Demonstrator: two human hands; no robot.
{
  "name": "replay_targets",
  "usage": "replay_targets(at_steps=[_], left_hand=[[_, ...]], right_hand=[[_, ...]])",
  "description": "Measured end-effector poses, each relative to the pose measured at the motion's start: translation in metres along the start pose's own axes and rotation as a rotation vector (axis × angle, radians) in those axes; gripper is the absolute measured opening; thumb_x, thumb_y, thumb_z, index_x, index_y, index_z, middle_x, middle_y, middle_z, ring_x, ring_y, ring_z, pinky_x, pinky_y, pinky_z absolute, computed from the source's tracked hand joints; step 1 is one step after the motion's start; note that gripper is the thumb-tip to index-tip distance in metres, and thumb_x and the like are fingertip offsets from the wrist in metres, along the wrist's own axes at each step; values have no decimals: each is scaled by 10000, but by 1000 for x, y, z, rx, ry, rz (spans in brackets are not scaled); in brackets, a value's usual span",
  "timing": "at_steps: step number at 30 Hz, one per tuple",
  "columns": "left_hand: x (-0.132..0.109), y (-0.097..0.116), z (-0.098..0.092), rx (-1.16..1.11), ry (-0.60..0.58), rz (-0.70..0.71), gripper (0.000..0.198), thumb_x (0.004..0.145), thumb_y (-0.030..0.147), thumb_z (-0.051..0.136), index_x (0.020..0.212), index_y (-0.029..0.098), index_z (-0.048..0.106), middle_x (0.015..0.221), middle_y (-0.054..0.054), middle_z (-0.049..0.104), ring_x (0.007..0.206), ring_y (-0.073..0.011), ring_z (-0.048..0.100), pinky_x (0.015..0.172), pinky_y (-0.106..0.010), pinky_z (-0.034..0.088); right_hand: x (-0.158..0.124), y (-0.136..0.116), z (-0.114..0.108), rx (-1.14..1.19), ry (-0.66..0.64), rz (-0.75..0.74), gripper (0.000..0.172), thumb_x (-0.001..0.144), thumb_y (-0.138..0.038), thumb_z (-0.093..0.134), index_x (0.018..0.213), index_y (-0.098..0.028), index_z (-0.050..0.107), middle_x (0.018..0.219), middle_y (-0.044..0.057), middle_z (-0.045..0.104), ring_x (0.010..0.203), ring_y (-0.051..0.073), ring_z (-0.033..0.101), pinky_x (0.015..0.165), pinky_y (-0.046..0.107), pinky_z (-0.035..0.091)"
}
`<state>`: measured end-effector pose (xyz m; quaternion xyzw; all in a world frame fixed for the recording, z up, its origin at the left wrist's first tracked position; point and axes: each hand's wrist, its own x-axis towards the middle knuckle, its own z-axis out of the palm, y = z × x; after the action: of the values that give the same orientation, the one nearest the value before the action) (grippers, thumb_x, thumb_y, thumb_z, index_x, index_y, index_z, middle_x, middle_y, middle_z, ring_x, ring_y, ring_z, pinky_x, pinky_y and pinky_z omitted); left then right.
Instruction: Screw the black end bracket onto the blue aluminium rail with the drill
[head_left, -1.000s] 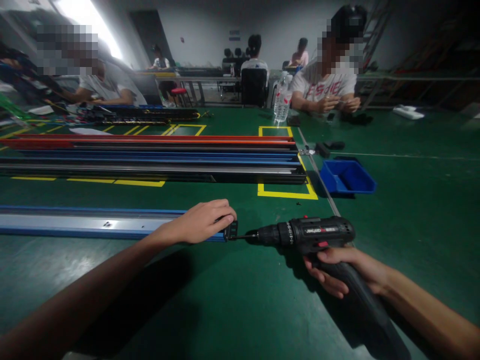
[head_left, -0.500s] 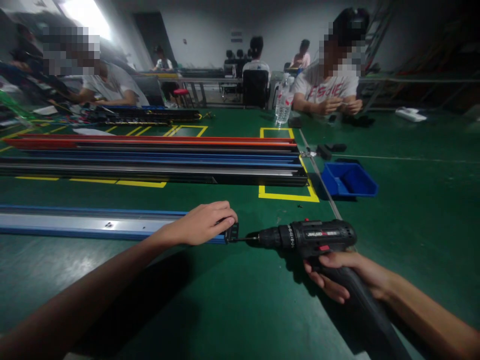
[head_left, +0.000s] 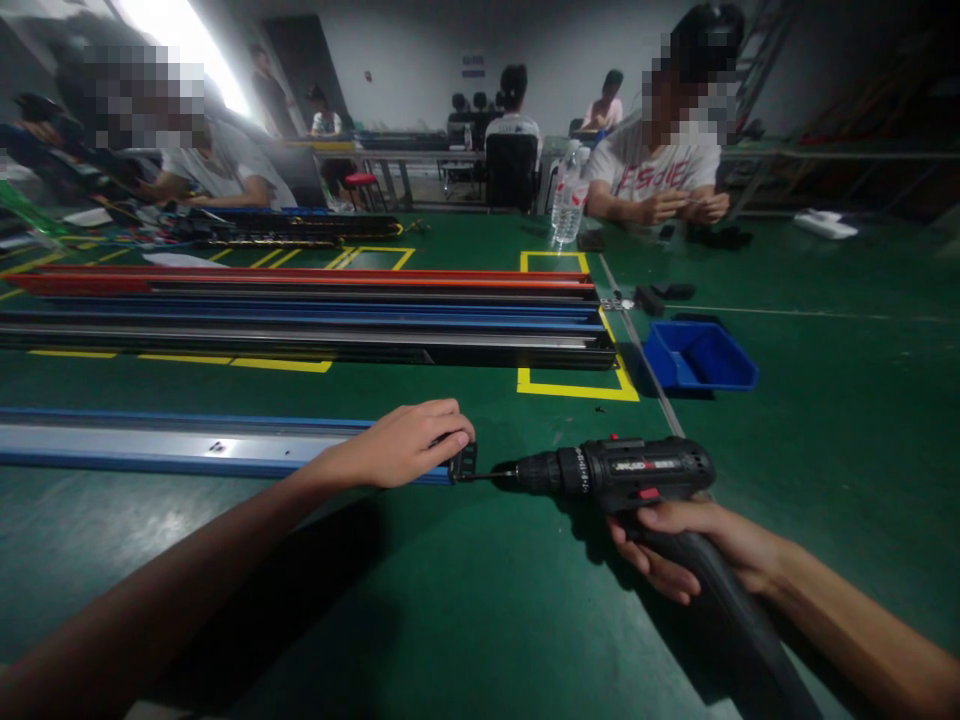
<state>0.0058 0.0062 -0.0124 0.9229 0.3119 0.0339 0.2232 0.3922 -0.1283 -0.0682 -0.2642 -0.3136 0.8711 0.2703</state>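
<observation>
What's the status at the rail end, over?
Left hand clamped on blue rail at its end. Right hand gripping drill, bit against black end bracket. Nothing in the way.

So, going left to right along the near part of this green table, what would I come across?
A blue rail → the left hand on its end → black end bracket → drill bit → cordless drill, its handle gripped by the right hand.
</observation>
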Motion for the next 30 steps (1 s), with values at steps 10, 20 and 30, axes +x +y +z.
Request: replay_targets(at_steps=[10,20,30], left_hand=[[2,-1,0,-17,-5,1,454,1145,463,346,1193,219,725,1118,-62,642,1024,-225,633,900,-364,454],[2,1,1,-18,-12,-25,477,1143,497,332,1198,227,722,1125,-68,645,1012,-232,625,901,-372,459],[1,0,2,-30,20,-9,467,1140,494,347,1165,229,730,1099,-63,652,984,-223,635,871,-353,460]], right_hand=[[1,-4,10,-6,15,-3,306,981,-382,745,1067,-97,815,860,59,748,497,50,540,545,194,541],[1,0,7,-4,57,10,267,945,-363,766,996,-105,811,795,21,715,470,45,536,513,187,534],[3,3,7,-24,79,-8,263,927,-372,763,971,-114,796,753,5,691,464,48,502,502,187,514]])
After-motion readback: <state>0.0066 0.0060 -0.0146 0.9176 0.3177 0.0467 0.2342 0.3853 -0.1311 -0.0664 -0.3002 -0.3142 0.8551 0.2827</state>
